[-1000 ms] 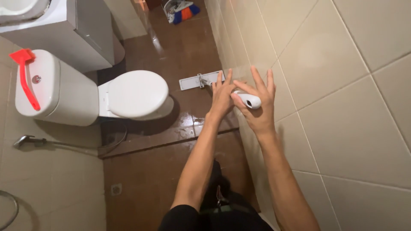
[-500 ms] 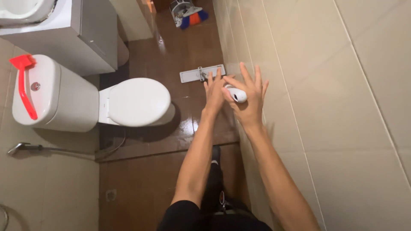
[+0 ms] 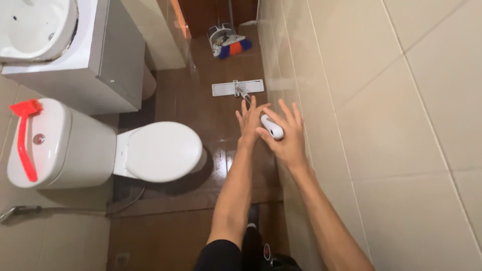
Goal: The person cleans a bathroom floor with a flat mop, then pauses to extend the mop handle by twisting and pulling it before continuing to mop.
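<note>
Handle (image 3: 271,127) lies between flat palms (fingers (image 3: 287,111) splayed, uncurled).

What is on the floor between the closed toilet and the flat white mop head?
In the head view, nothing stands between the toilet and the mop head: only bare, glossy brown floor tile. Both hands hold the mop handle's white end further right.

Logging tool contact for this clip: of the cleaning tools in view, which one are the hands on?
The flat white mop: both palms press its white handle end. The multicoloured broom by the door and the red brush on the toilet tank lie untouched.
</note>
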